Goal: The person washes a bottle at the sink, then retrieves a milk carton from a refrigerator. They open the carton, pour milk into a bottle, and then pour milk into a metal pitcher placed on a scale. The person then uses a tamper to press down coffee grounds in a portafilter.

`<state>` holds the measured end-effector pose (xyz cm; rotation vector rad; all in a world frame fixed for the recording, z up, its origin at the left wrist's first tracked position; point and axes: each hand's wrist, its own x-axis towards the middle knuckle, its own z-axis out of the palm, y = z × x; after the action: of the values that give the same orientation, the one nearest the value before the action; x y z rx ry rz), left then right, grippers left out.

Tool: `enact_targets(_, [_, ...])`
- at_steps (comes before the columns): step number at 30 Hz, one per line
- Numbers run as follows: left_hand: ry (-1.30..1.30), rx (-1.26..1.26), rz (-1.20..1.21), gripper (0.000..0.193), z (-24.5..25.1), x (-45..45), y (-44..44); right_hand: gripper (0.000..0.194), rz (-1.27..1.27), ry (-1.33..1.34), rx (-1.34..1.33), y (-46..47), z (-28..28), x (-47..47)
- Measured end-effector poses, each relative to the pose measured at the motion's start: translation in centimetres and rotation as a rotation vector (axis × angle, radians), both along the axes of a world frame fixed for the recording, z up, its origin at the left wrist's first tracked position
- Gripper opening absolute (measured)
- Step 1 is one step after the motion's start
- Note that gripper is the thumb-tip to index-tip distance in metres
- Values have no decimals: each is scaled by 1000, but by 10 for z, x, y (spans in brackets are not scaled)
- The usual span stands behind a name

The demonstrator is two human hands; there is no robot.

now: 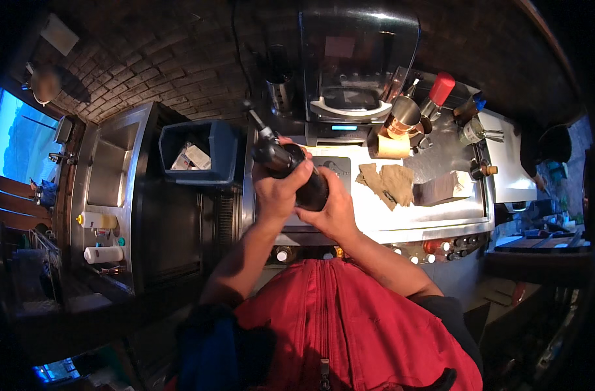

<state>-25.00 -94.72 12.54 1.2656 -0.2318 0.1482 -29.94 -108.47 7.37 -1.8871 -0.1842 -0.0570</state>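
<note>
A dark whipped-cream siphon (313, 193) is held tilted above the steel counter, its nozzle (259, 121) pointing up and to the left. My left hand (277, 191) wraps the siphon near its black head, with the thumb lying across it. Around the lower body of the siphon curls my right hand (332, 207). Below the hands, a dark grey mat (337, 171) is partly hidden. To the right of my hands a crumpled brown cloth (388, 182) lies on the brightly lit counter (371, 217).
Behind the counter stands a blender with a clear cover (351, 73). Metal cups (404, 115) and a red-topped container (441, 90) are at its right. A blue-grey bin (224, 151) and a sink (112, 166) are on the left. Several bottles (429, 258) line the counter's front.
</note>
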Motion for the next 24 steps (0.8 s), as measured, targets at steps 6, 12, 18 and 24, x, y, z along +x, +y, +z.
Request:
enact_targets(6, [-54, -484, -537, 58, -1, 9, 14, 89, 505, 191, 208, -36, 23, 18])
enact_targets(12, [32, -606, -1038, 74, 10, 14, 10, 81, 1065, 582, 787, -39, -2, 20])
enact_targets(18, [166, -92, 54, 51, 17, 13, -7, 93, -152, -151, -138, -6, 17, 0])
enact_targets(24, [-5, -430, -656, 64, 2, 16, 7, 88, 607, 213, 386, -44, 18, 16])
